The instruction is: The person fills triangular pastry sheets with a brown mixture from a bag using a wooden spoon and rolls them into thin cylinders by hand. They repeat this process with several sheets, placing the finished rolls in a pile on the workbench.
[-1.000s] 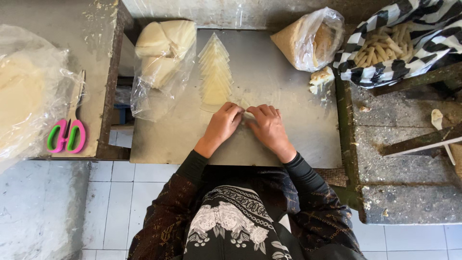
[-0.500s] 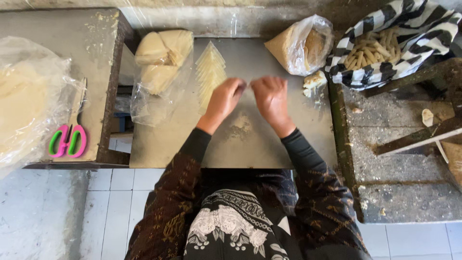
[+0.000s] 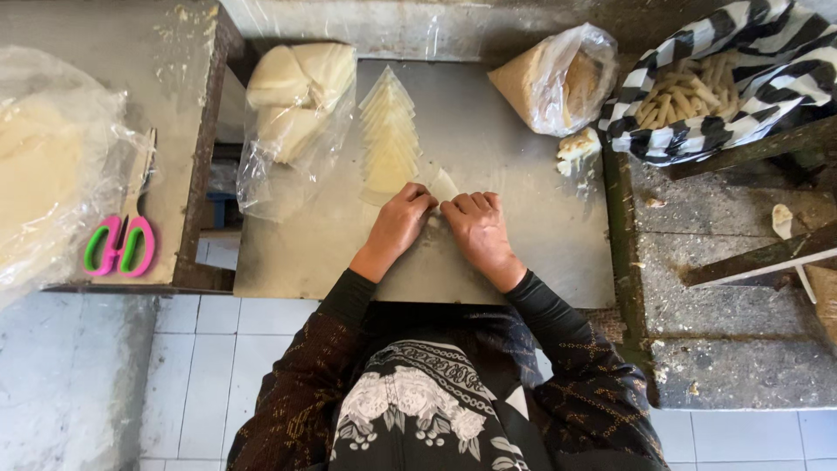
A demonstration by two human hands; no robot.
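Both hands sit side by side at centre of the metal worktop (image 3: 305, 253), fingers curled down over one pale triangular dough wrapper (image 3: 442, 184). Only the wrapper's tip shows at 12 o'clock of the knuckles; the rest is hidden under the fingers, so what lies inside cannot be told. Left hand (image 3: 401, 218) has its grip closed down on the wrapper's left part; right hand (image 3: 475, 225) has its grip pressed together on the right part. Fingertips hidden, thumbs not visible.

At 11 o'clock of the hands, one fanned stack of triangular wrappers (image 3: 388, 139), just beside the left hand; sheets overlap, count unclear. At 10 o'clock, one clear plastic bag (image 3: 288, 166) holding pale dough wrapper blocks, about three, edges blurred by the plastic. At 1 o'clock, one clear bag of tan filling (image 3: 549, 83), open mouth toward a small crumbly lump (image 3: 577, 146) on the worktop. At 2 o'clock, one container lined with black-and-white striped cloth (image 3: 767, 78), filled with many rolled pastry sticks (image 3: 684, 92), too many to count, partly cut off by the cloth folds.

At 9 o'clock, far left on a separate table: one pair of pink-and-green handled scissors (image 3: 120, 246), blades hard to see, beside one large plastic bag (image 3: 52, 166), cut off at the edge, contents pale and unclear.
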